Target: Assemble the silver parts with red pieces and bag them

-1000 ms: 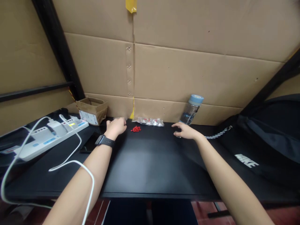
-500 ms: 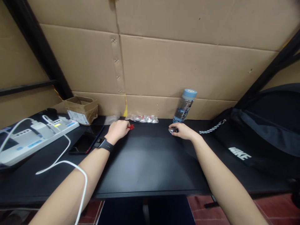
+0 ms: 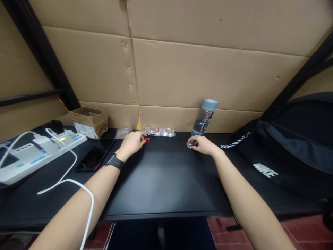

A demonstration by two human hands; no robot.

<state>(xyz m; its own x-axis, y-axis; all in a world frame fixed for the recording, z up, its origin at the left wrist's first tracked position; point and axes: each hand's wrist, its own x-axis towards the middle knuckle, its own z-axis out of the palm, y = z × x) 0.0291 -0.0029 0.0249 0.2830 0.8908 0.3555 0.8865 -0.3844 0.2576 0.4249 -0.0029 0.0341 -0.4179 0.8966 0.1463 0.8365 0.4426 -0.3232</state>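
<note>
My left hand (image 3: 134, 141), with a dark watch on its wrist, is closed at the back of the black table (image 3: 156, 184). Its fingers pinch a small red cord-like item (image 3: 147, 140). Farther right, my right hand (image 3: 201, 144) has its fingers closed round a small, shiny round object (image 3: 190, 144) resting on the tabletop. Clear plastic packets with red and silver bits (image 3: 160, 132) lie between the hands, against the cardboard wall. Right behind my right hand stands a clear bottle with a blue lid (image 3: 205, 117).
At the left are a white power strip (image 3: 33, 158) with cables, a dark phone (image 3: 91, 159) and an open cardboard box (image 3: 90, 121). A white cable crosses my left forearm. A black backpack (image 3: 293, 149) with a striped strap fills the right side.
My left hand has shifted slightly right and up, and less of the red item shows. My right hand stays at the round object, its fingers slightly moved.
</note>
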